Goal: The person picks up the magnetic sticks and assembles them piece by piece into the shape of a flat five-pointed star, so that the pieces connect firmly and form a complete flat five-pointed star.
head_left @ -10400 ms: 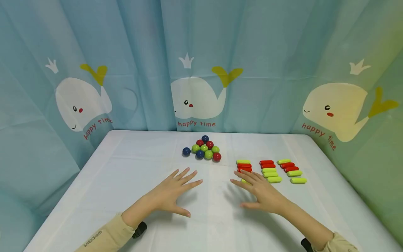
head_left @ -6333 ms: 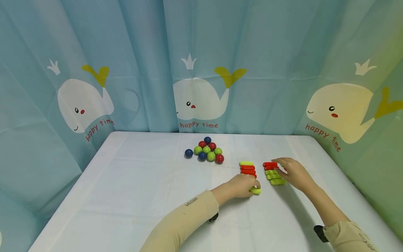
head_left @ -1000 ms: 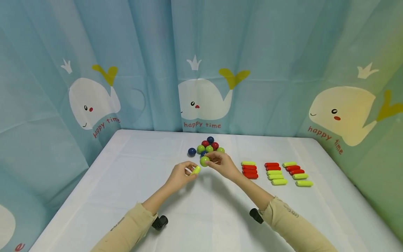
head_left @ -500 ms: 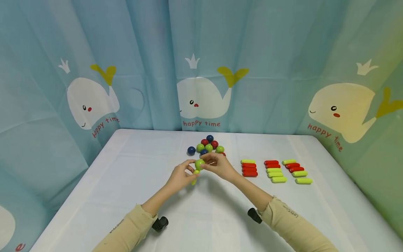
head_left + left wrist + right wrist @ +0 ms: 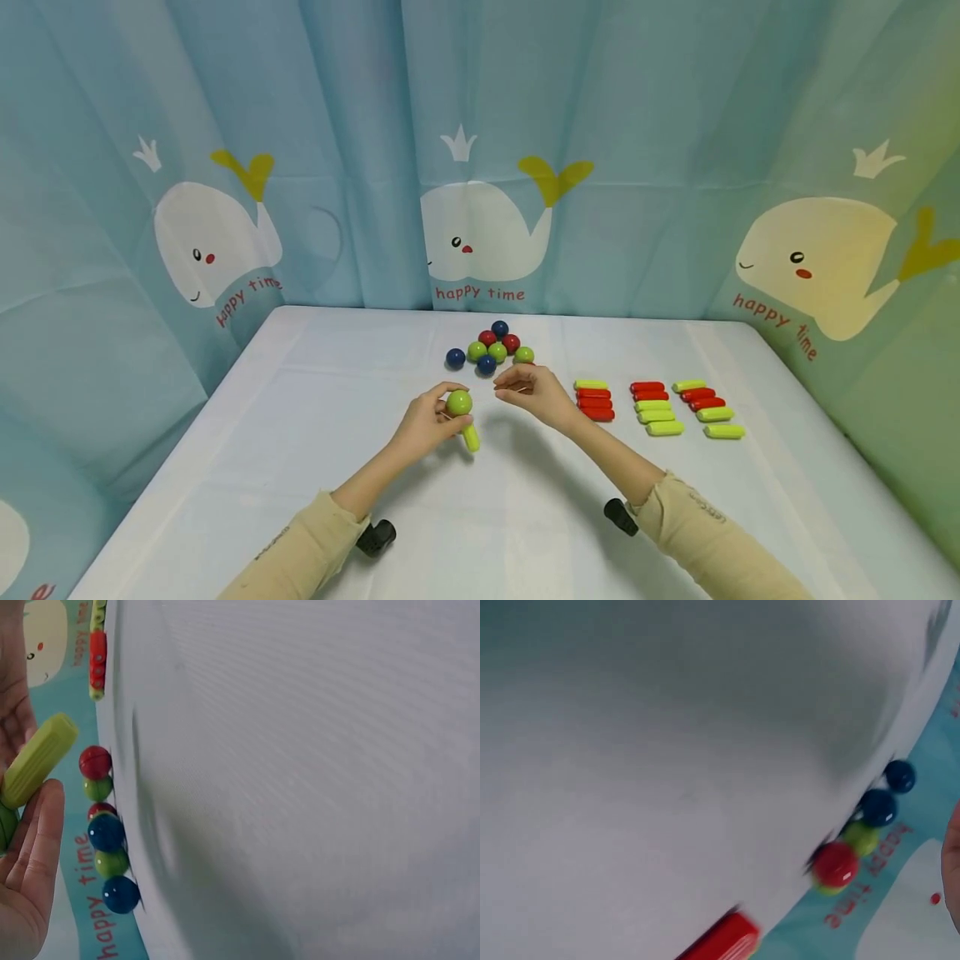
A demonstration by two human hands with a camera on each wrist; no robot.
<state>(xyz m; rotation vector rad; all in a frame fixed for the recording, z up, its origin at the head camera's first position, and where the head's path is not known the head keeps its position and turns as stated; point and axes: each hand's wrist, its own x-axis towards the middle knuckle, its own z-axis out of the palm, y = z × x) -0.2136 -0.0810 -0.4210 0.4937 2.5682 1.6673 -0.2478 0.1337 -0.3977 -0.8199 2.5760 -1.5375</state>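
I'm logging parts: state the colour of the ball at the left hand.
The ball is bright green; the head view shows it best.

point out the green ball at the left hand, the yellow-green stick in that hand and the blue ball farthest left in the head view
Green ball (image 5: 459,402): head view, middle of its visible face.
Yellow-green stick (image 5: 40,760): left wrist view, middle of its side.
Blue ball (image 5: 455,359): head view, middle of its visible face.

Room is left on the counter's (image 5: 330,367) left side and, nearer, between the sleeves (image 5: 318,533). The far middle is blocked by balls (image 5: 497,352), the right by three groups of rods (image 5: 655,417) split by narrow lanes; the far edge is walled by the curtain (image 5: 360,167).
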